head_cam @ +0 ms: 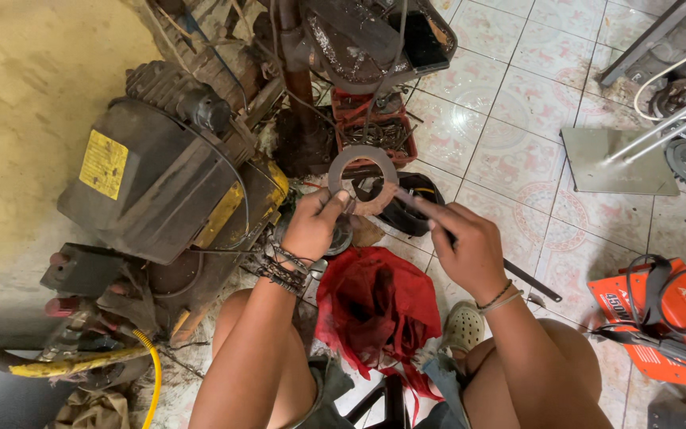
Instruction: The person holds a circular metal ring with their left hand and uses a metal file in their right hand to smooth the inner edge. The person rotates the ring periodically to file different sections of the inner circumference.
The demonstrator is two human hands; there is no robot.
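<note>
cloth: red rag [376,306] on floor by my knees
L grip: left hand [311,226] pinching grey ring gasket [362,168], held up mid-air
R grip: right hand [468,248] closed on thin tool [418,205], tip at ring's lower edge
progress: scraping looks part done; residue left, I reckon
far: red parts tray [375,131] behind ring

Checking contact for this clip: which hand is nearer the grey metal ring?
Left. The left hand pinches the grey metal ring at its lower edge; the right hand is lower right, holding a thin dark tool.

Left hand [315,226] pinching a flat grey metal ring [361,163] by its lower edge, right hand [462,242] gripping a thin dark rod [529,278] against the ring, red cloth [375,306] on the tiled floor [518,103] below, grimy motor [160,175] to the left, orange power tool [660,318] at right
</note>
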